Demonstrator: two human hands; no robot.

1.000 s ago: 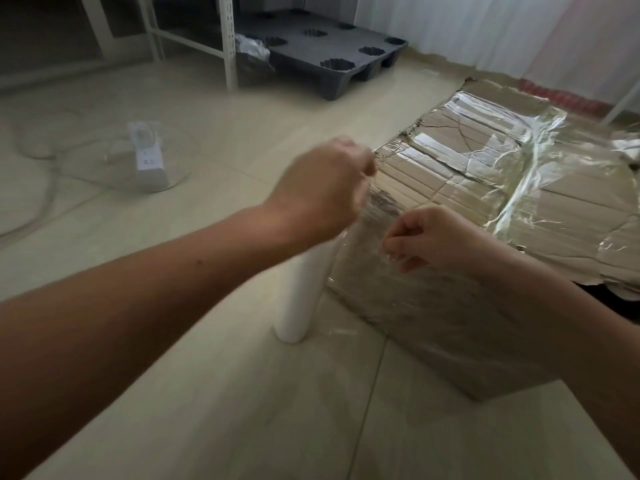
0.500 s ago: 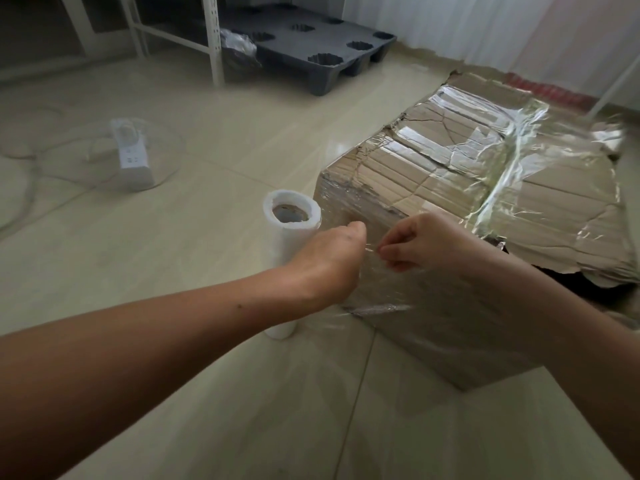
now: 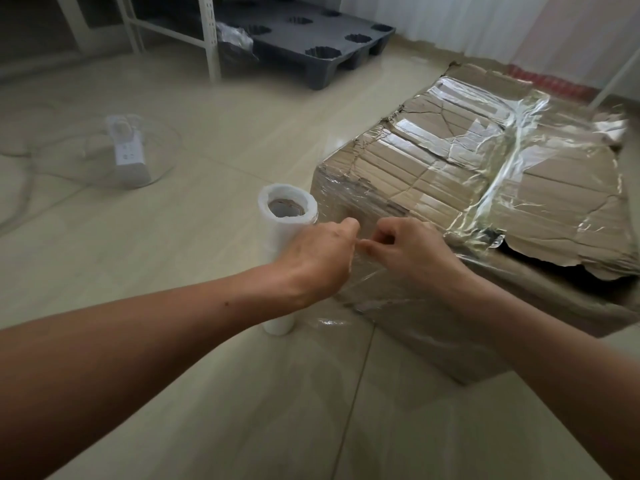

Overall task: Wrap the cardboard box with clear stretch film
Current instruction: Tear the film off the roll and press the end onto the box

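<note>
A battered cardboard box [image 3: 540, 188] stands on the floor at the right, its top and near side covered in shiny clear film. A white roll of stretch film [image 3: 277, 223] stands upright beside the box's near left corner. A sheet of clear film [image 3: 367, 271] stretches from the roll toward the box's side. My left hand [image 3: 318, 258] pinches this film in front of the roll. My right hand [image 3: 408, 251] pinches the same film just to the right, fingertips almost touching the left hand's.
A white power strip [image 3: 128, 150] with looping cables lies on the tiled floor at the left. A dark plastic pallet [image 3: 311, 36] and a white metal shelf frame [image 3: 211, 39] stand at the back. Curtains hang behind the box.
My left hand has dropped from above the roll's top to in front of it, uncovering the roll's open end. Both hands now meet lower, on the film at the box's side.
</note>
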